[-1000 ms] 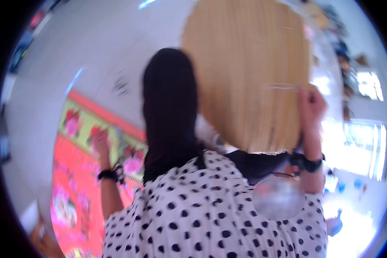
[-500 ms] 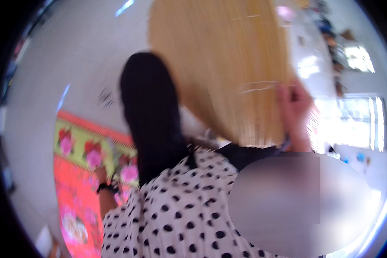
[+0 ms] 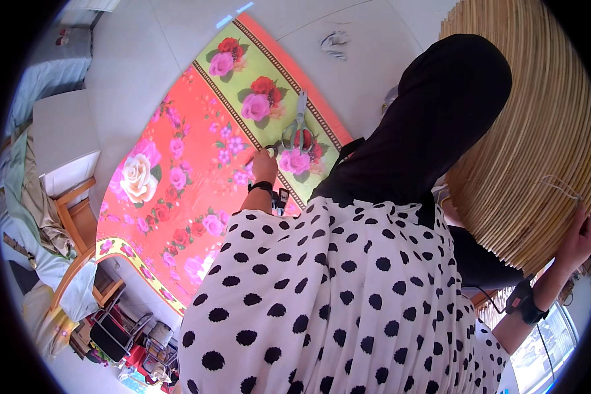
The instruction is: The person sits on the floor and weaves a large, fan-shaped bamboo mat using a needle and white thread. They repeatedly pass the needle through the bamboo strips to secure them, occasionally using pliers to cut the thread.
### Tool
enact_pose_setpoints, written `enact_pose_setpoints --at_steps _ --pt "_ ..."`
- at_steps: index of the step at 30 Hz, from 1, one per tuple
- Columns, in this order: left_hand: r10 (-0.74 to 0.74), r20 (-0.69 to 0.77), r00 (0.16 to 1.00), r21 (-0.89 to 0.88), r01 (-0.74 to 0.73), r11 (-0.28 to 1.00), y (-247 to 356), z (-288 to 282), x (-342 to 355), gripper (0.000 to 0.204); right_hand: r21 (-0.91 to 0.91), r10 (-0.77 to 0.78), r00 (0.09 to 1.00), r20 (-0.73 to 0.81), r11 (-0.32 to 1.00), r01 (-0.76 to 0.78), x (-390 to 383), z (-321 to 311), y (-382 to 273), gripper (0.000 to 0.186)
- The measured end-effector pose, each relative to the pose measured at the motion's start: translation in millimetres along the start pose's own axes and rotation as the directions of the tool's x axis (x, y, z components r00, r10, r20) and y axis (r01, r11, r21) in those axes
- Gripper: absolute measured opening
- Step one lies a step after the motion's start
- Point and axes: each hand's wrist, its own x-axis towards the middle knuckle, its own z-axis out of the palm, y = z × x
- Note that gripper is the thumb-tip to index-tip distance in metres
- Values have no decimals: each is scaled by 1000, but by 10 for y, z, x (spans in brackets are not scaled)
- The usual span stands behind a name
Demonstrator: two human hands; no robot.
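At the right rises a mat of thin straw-coloured sticks point(image 3: 532, 131), bound with white thread point(image 3: 561, 184) near its lower edge. My right hand point(image 3: 579, 235) is at the mat's right edge beside the thread, its fingers bent against the sticks. On the flowered cloth point(image 3: 177, 217) at my left lies a pair of scissors point(image 3: 298, 131) with grey-green handles, blades pointing away. My left hand point(image 3: 264, 166) is at the cloth just left of the handles, fingers closed at a small dark ring point(image 3: 271, 150). Part of that ring is hidden by the fingers.
My black-clad knee point(image 3: 440, 111) stands between cloth and mat. A crumpled grey-white scrap point(image 3: 335, 43) lies on the tiled floor point(image 3: 177, 26). At the left is a wooden chair point(image 3: 79, 203) with draped cloth; folded metal-framed chairs point(image 3: 121, 335) stand at lower left.
The view has swung left, so the mat sits further right and more of the flowered cloth shows. My left hand has reached closer to the scissors. My right hand remains at the mat's edge.
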Motion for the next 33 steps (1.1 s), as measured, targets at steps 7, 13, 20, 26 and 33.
enact_pose_setpoints --at_steps 7,13,20,26,33 --pt "63 18 998 57 -64 996 269 112 138 42 -61 5 998 -64 998 -9 -93 -186 -73 37" --pt "142 -47 989 126 -135 983 -541 604 368 77 -103 -27 994 -110 995 16 -266 110 -837 26" --pt "239 133 962 360 -271 893 -130 -14 370 67 294 -94 987 -127 947 128 -339 125 -640 25" --pt "111 195 974 480 -194 856 -267 57 577 39 241 -47 997 -56 969 59 -418 118 -708 24" --pt "86 206 975 328 -151 933 -135 95 618 32 275 -80 991 -111 955 108 -426 137 -676 23"
